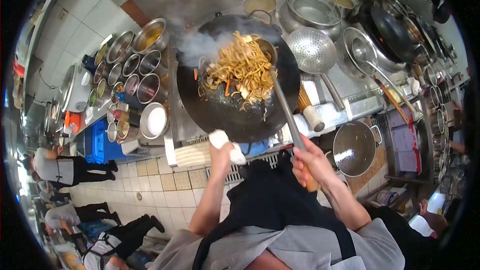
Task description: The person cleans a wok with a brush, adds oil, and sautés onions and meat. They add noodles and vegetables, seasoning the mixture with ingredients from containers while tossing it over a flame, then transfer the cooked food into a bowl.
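My left hand (220,159) grips a folded white cloth (218,140) at the near rim of a large black wok (200,105). Whether the cloth wraps a wok handle is hidden. In my right hand (314,162) is a long ladle (285,101), closed around its wooden end. The ladle's bowl is inside the wok, against the right side of a heap of brown noodles (242,70). Orange strips and pale pieces show among the noodles, which look heaped high or tossed up. Steam rises at their left.
Metal pots of ingredients (150,88) crowd the left counter. A perforated strainer (311,50), a bamboo brush (311,112) and a water-filled pot (314,10) stand to the right. A deep pot (354,148) sits lower right. Other people (55,165) stand at far left.
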{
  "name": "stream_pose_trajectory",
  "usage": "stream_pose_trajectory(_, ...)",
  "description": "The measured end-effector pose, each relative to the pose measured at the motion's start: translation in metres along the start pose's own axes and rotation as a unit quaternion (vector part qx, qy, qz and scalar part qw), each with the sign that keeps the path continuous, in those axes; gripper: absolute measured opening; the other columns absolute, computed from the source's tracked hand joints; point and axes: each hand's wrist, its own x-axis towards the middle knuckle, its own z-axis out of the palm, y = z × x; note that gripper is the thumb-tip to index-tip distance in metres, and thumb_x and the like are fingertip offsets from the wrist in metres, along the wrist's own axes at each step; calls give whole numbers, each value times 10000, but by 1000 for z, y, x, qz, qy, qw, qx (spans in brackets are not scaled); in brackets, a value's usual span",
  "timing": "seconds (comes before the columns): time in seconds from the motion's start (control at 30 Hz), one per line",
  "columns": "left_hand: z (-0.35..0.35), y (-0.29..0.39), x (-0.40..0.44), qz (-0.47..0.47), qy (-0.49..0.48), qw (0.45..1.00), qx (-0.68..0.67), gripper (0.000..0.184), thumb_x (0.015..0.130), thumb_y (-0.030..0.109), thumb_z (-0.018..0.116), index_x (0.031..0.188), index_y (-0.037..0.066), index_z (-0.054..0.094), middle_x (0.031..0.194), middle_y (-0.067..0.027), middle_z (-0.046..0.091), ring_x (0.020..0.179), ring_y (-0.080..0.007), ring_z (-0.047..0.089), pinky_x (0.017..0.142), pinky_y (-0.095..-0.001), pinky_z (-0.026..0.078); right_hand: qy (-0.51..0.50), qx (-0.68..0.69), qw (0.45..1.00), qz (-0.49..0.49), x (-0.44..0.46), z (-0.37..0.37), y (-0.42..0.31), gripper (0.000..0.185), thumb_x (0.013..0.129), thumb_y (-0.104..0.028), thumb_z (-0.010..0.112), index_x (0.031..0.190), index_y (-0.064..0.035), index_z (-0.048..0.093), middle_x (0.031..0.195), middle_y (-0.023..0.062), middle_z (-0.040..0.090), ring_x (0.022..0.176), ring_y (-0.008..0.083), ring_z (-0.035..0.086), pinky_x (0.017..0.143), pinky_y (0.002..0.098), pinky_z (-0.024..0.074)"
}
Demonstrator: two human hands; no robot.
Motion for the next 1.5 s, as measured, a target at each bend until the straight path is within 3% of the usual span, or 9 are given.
stream_pose_trajectory(0.23, -16, 18, -1, -255, -62, 949, -176, 281, 744, 57, 556, 1004, -24, 484, 835, -204, 631, 753, -360, 674, 639, -452, 567, -184, 282, 932, 135, 11, -90, -3, 332, 1007, -334, 440, 1303, -184, 427, 651, 28, 480, 417, 119, 442, 327, 235, 351)
stream_pose_trajectory(0.43, -9, 2, -21, -232, -96, 949, -192, 198, 765, 98, 540, 953, 34, 536, 872, -158, 653, 775, -308, 667, 638, -437, 551, -68, 2, 996, 50, 100, -188, 87, 507, 979, -418, 456, 1301, -26, 474, 880, 194, 663, 759, 285, 689, 593, 367, 579)
stream_pose_trajectory(0.5, -22, -20, -10, -194, -142, 941, -237, 195, 784, 85, 509, 973, 53, 542, 923, -138, 649, 855, -296, 648, 783, -465, 537, 4, -589, 808, 33, 116, -177, 85, 384, 918, -345, 472, 1178, -97, 606, 1117, 166, 651, 1005, 314, 643, 843, 426, 524)
stream_pose_trajectory(0.67, 27, -12, -16, -262, -114, 950, -126, 126, 805, 92, 493, 926, 68, 519, 868, -119, 596, 793, -270, 588, 733, -440, 494, 65, -786, 610, -77, 225, -230, 206, 599, 833, -444, 562, 1352, -150, 514, 1469, 191, 370, 1416, 366, 227, 1068, 564, 265)
stream_pose_trajectory(0.87, 39, 4, -20, -291, -102, 948, -78, 46, 830, 100, 474, 870, 85, 490, 801, -97, 533, 719, -238, 517, 672, -409, 442, 63, -820, 567, 56, 219, -256, 229, 776, 849, -359, 590, 1503, -123, 245, 1512, 198, 296, 1418, 361, 226, 1118, 547, 174)
stream_pose_trajectory(1.13, 43, 15, -9, -318, -140, 937, -36, 69, 864, 110, 448, 795, 109, 453, 712, -67, 449, 620, -196, 421, 590, -368, 374, 152, -737, 610, -251, 243, -239, 260, 567, 849, -274, 517, 1374, -74, 440, 1484, 160, 356, 1385, 314, 316, 1057, 506, 317)
stream_pose_trajectory(1.3, 26, 25, -2, -336, -184, 924, -19, 136, 885, 116, 431, 749, 123, 429, 657, -49, 397, 559, -169, 361, 540, -343, 330, 105, -748, 655, 20, 231, -206, 222, 587, 882, -438, 529, 1293, -19, 542, 1448, 239, 394, 1329, 362, 407, 1057, 506, 328)
stream_pose_trajectory(1.4, 1, 36, 9, -347, -219, 911, -26, 177, 898, 120, 422, 721, 132, 415, 624, -38, 365, 522, -154, 325, 509, -328, 305, 21, -334, 940, 65, 211, -180, 197, 686, 902, -587, 475, 1261, -6, 541, 1248, 252, 573, 1134, 381, 587, 852, 501, 505)
stream_pose_trajectory(1.5, -34, 52, 23, -360, -268, 893, -41, 219, 910, 124, 412, 693, 141, 401, 590, -26, 334, 485, -138, 289, 479, -313, 279, -121, 170, 978, 17, 59, -69, 130, 713, 915, -631, 422, 1223, 4, 522, 938, 186, 663, 740, 310, 676, 527, 369, 541)
